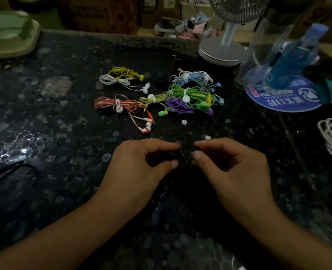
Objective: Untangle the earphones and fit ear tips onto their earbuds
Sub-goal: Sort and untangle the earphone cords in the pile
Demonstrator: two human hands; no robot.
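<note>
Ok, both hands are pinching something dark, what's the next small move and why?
Probably draw the left hand and right hand slowly apart. Both pinch a thin dark wire that barely shows against the black counter, so a gentle pull should reveal where it loops. Two loose white tips wait just beyond.

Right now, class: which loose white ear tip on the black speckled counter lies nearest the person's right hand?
The small white ear tip just beyond the right hand; the other loose white tip lies farther away, toward the coloured earphone bundles.
</note>
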